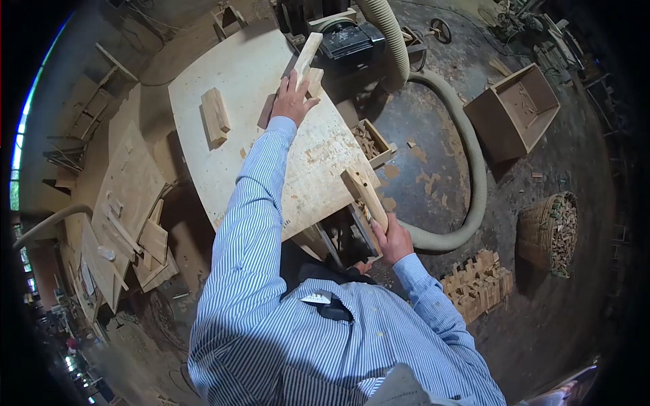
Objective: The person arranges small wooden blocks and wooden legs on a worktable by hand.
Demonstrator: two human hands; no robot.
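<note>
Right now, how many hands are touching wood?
2. Left hand rests on sticks far across the table; right hand holds a stick at its near edge.

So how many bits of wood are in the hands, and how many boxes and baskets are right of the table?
Wood in hands: 2, a wood stick in the left hand and a wood piece in the right hand
Open wooden boxes: 2, a big box and a small box of offcuts
Wicker basket: 1
Total: 5

Tabletop (pixel 233 71) lies open around the block stack (pixel 215 116); wood strip (pixel 309 53) and motor (pixel 352 42) crowd beyond.
</note>
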